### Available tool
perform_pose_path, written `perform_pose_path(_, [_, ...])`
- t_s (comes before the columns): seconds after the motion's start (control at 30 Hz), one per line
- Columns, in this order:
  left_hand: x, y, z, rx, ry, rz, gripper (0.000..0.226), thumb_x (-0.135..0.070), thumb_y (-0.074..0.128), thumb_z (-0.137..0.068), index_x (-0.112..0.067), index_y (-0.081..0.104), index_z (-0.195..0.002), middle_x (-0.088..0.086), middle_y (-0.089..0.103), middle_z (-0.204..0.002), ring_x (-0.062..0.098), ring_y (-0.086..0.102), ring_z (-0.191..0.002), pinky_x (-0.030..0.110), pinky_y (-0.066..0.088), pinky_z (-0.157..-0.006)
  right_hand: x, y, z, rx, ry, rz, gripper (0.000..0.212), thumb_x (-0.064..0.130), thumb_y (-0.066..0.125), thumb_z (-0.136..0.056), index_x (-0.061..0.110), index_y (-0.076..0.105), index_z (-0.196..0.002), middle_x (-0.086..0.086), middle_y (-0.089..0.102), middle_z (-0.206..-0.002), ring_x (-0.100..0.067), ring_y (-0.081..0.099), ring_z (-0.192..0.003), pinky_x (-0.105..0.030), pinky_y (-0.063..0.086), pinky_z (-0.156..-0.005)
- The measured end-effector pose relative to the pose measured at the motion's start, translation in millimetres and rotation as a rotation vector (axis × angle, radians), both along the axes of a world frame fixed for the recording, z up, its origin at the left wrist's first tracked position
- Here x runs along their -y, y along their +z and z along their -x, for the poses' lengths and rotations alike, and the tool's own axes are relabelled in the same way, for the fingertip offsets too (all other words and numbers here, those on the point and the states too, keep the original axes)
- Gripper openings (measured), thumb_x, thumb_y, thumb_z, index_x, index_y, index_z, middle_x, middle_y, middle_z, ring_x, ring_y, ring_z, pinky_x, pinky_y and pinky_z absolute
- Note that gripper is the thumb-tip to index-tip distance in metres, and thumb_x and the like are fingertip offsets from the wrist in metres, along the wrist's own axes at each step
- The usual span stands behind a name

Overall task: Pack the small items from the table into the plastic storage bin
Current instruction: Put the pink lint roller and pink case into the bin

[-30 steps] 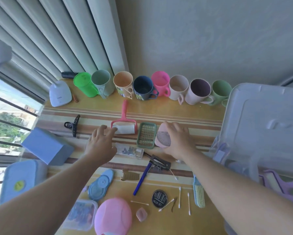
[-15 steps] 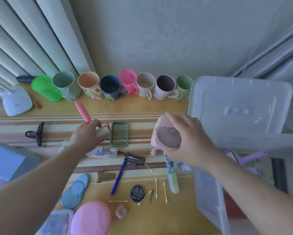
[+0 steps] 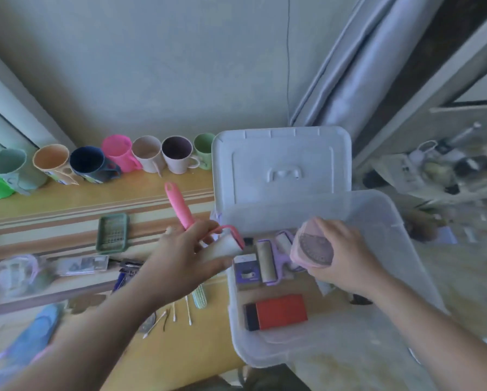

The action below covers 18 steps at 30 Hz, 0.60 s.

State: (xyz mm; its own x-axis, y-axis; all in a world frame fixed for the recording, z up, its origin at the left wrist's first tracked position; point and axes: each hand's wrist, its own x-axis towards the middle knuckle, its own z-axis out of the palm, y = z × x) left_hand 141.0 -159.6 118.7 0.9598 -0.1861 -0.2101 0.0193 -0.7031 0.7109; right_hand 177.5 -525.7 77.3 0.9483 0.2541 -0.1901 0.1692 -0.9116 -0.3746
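The clear plastic storage bin point(image 3: 383, 331) stands open at the table's right end, its lid point(image 3: 281, 165) tilted up behind it. My right hand point(image 3: 346, 258) grips a pink round case point(image 3: 311, 248) over the bin's inside. My left hand point(image 3: 183, 256) holds a pink lint roller point(image 3: 180, 206) at the bin's left wall, the white roll toward the bin. Inside the bin lie a purple lint roller point(image 3: 267, 262), a dark card point(image 3: 246, 270) and a red-and-black box point(image 3: 276, 311). On the table lie a green tray point(image 3: 113, 233), a small brush point(image 3: 200, 297) and cotton swabs point(image 3: 188, 313).
A row of coloured mugs point(image 3: 118, 159) lines the wall behind the table. A clear packet point(image 3: 81, 265), a blue-handled tool point(image 3: 122, 275) and blurred blue items point(image 3: 30, 342) lie at the left. A grey curtain point(image 3: 349, 80) hangs behind the bin, with clutter on the floor at the right.
Both hands have moved right from the table's middle to the bin. The pink case is now over the bin's inside, and the pink lint roller has been lifted to the bin's left wall.
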Motion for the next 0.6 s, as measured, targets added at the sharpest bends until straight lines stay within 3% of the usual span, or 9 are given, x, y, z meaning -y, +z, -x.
perform_pose_path(0.13, [98,0,-1,0.002,-0.203,0.0,0.054,-0.06,0.073,-0.083,-0.04,0.05,-0.128,-0.023,0.056,-0.104,-0.001,0.053,-0.09,0.008,0.04,-0.075,52,-50,26,-0.165,0.12,0.089,0.071,0.046,0.078,-0.057,0.039,0.049,-0.121,0.013,0.055,-0.114,-0.023,0.058,-0.101,-0.04,0.048,-0.087])
perform_pose_path(0.2, [134,-23,-2,-0.097,-0.288,-0.066,0.046,-0.059,0.069,-0.085,-0.043,0.047,-0.122,-0.014,0.058,-0.11,0.007,0.055,-0.095,0.02,0.046,-0.081,64,-61,31,-0.264,0.128,0.076,0.047,0.052,0.072,-0.062,0.04,0.051,-0.103,0.016,0.055,-0.104,-0.018,0.059,-0.093,-0.035,0.048,-0.082])
perform_pose_path(0.27, [160,-51,0,-0.229,-0.344,-0.192,0.041,-0.055,0.065,-0.087,-0.044,0.045,-0.121,-0.006,0.061,-0.119,0.018,0.06,-0.103,0.038,0.053,-0.088,68,-69,28,-0.355,0.166,0.082,0.039,0.053,0.071,-0.065,0.032,0.053,-0.093,0.012,0.058,-0.099,-0.016,0.061,-0.089,-0.032,0.046,-0.08])
perform_pose_path(0.4, [193,-80,10,-0.39,-0.439,-0.374,0.042,-0.039,0.06,-0.095,-0.039,0.05,-0.135,0.0,0.058,-0.134,0.024,0.06,-0.115,0.04,0.052,-0.096,70,-86,18,-0.486,0.262,0.214,0.069,0.038,0.082,-0.067,0.027,0.047,-0.126,0.005,0.045,-0.133,-0.023,0.044,-0.123,-0.04,0.048,-0.101])
perform_pose_path(0.6, [204,-96,17,-0.473,-0.372,-0.377,0.046,-0.035,0.058,-0.093,-0.051,0.05,-0.136,-0.001,0.051,-0.137,0.024,0.057,-0.119,0.04,0.05,-0.098,78,-94,13,-0.477,0.283,0.226,0.092,0.045,0.09,-0.064,0.023,0.039,-0.137,0.004,0.035,-0.14,-0.023,0.042,-0.13,-0.042,0.051,-0.098])
